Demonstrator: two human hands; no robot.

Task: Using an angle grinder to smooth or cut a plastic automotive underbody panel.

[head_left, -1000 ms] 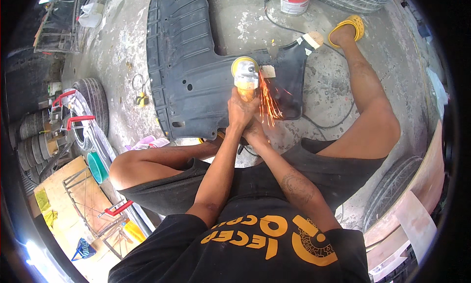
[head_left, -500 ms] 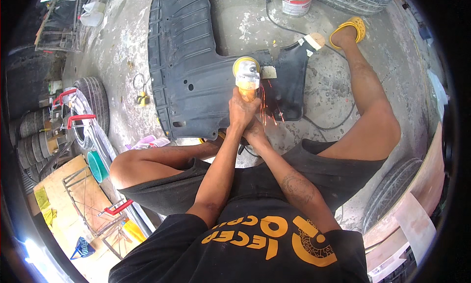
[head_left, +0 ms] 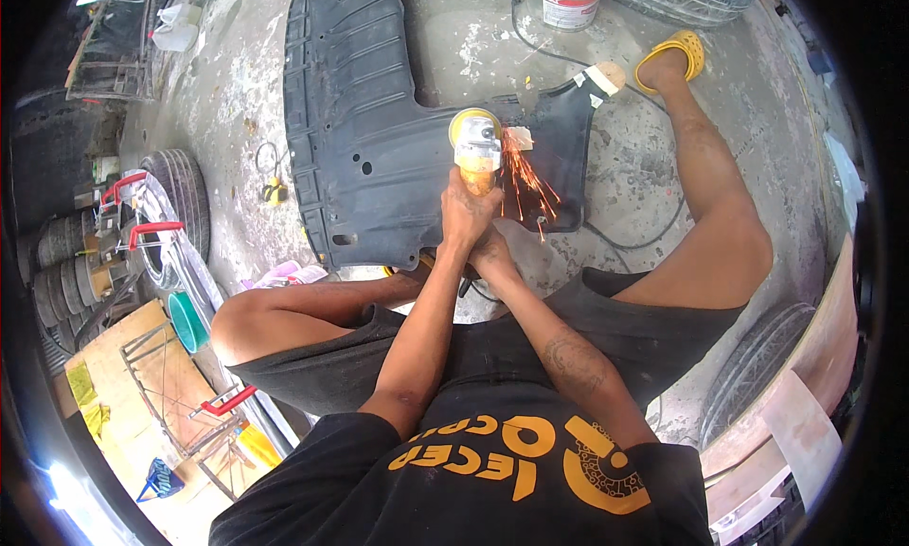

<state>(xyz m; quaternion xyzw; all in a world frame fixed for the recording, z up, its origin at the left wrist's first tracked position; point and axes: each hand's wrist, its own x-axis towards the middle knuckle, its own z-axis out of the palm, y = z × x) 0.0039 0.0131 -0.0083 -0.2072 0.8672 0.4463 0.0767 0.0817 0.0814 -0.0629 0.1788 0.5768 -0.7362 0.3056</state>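
An angle grinder (head_left: pixel 476 151), with a silver head and a yellow-orange body, rests its disc end over a large black moulded panel (head_left: pixel 388 196) lying on the floor. My left hand (head_left: pixel 468 213) is closed around the front of the grinder's body. Behind it, nearer to me, my right hand (head_left: pixel 491 253) grips the rear of the tool, which is mostly hidden under the hands. Orange sparks (head_left: pixel 525 177) spray from the disc's right side across the panel. A small beige patch (head_left: pixel 519 139) lies on the panel beside the disc.
A black cable (head_left: pixel 663 238) runs over the floor on the right. A bucket (head_left: pixel 564 1) stands at the far side. One tyre (head_left: pixel 178 200) is on the left, near red-handled white-wrapped bars (head_left: pixel 180 233); another tyre (head_left: pixel 757 371) lies at the right. My yellow clog (head_left: pixel 684 55) is beyond the panel's right corner.
The spark spray has grown denser and brighter and fans further right over the panel. My hands and the grinder hold almost the same place.
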